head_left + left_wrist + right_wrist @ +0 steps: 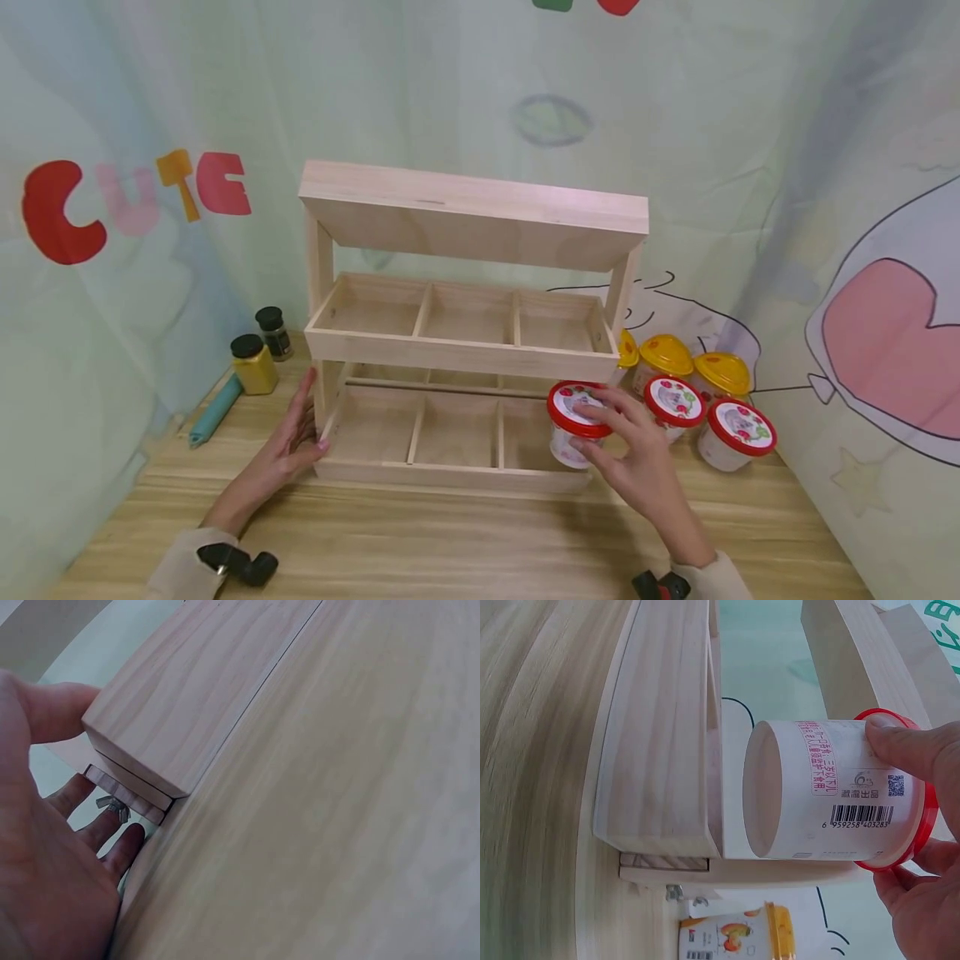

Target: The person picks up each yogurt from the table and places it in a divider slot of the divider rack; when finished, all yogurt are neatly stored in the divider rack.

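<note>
My right hand [637, 454] grips a white paper tub [810, 787] by its red lid [577, 408], thumb on one side and fingers on the other. The tub hangs at the right compartment of the lower tray of a two-tier wooden rack [461, 358]; the right wrist view shows its base facing the tray's front board [660, 727]. At the rack's lower left end, my left hand [281, 450] rests with its thumb at the front corner and fairly straight fingers [97, 829] along the side, near a metal wing nut [114, 807].
Two more red-lidded tubs [737, 433] stand right of the rack, with several yellow-lidded tubs [663, 357] behind them. A yellow jar [255, 367], a dark-capped bottle [274, 333] and a teal tube [216, 411] are at the left. Printed curtains [450, 83] enclose the wooden table [450, 542].
</note>
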The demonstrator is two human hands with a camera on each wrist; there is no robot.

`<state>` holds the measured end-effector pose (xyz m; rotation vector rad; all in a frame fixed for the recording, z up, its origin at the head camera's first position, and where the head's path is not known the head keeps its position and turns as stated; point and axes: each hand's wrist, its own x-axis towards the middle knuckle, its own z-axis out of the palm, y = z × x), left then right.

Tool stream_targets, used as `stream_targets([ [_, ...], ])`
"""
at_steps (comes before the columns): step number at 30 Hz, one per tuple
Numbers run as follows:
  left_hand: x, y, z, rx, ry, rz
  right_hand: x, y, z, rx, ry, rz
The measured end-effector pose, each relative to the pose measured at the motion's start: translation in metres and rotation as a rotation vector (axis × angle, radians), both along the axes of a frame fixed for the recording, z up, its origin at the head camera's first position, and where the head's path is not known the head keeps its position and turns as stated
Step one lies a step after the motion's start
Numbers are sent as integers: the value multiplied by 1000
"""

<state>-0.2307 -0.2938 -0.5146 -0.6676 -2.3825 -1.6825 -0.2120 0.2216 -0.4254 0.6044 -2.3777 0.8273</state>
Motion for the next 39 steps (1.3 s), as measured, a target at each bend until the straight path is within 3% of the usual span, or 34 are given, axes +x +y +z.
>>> stream_targets([
  [15,0,0,0,-3,-2,1,-14,-19,-9,-68,22,83],
  [26,-1,-1,-1,16,-14,-4,-19,-37,-15,-106,-16,101],
  [39,-1,-1,0,11,-22,-3,-27,-61,-13,-110,-22,163],
])
